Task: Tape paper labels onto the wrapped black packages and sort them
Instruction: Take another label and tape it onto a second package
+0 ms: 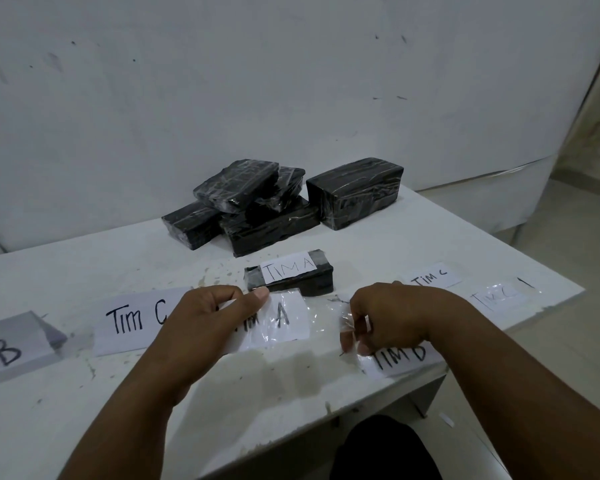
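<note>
A small black package (312, 282) lies just beyond my hands with a paper label "TIM A" (289, 270) on its top. My left hand (201, 323) pinches one end of a clear tape strip (291, 317) between thumb and fingers. My right hand (385, 317) pinches the other, crumpled end. The strip is stretched between them over a sheet marked "TIM A" (284, 337) on the table. Several unlabelled wrapped black packages (253, 206) are piled at the back, with a larger one (355, 192) to their right.
Sheets on the white table (118, 393) read "Tim C" (132, 320), "TIM B" (395, 358) and, at far left, "B" (7, 355). Smaller "Tim C" slips (430, 278) lie at the right, near the table's edge. A white wall stands behind.
</note>
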